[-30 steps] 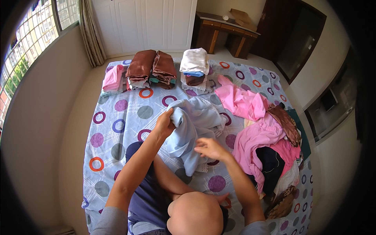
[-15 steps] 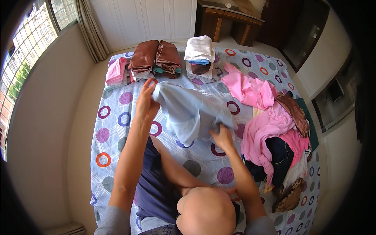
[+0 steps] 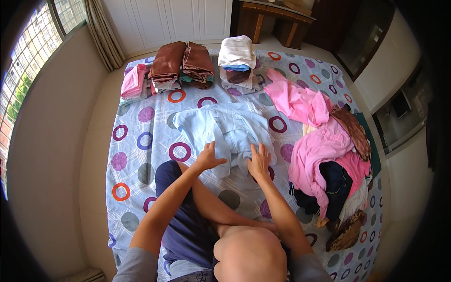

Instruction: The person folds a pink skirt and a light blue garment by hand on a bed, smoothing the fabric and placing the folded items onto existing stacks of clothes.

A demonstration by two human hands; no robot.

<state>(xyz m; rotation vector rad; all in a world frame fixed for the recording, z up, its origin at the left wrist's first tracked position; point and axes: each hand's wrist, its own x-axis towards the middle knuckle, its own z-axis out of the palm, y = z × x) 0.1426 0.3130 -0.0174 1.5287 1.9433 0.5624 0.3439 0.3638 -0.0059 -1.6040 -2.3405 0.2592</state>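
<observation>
A pale blue cotton garment lies spread flat in the middle of the bed, which is covered by a light sheet printed with coloured rings and dots. The left hand rests on the near edge of the pale blue garment, fingers spread open and pressed flat on the cloth, gripping nothing. The right hand lies just beside it, also on the garment's near edge, fingers splayed open and flat on the fabric.

Beyond the garment, at the far end of the bed, sit folded stacks: a pink folded cloth to the far left, two brown satin folded piles next to it, and a stack topped by a white folded towel further right. To the right of the garment sprawls a loose heap of pink and dark unfolded clothes. A dark wooden table stands past the far end of the bed.
</observation>
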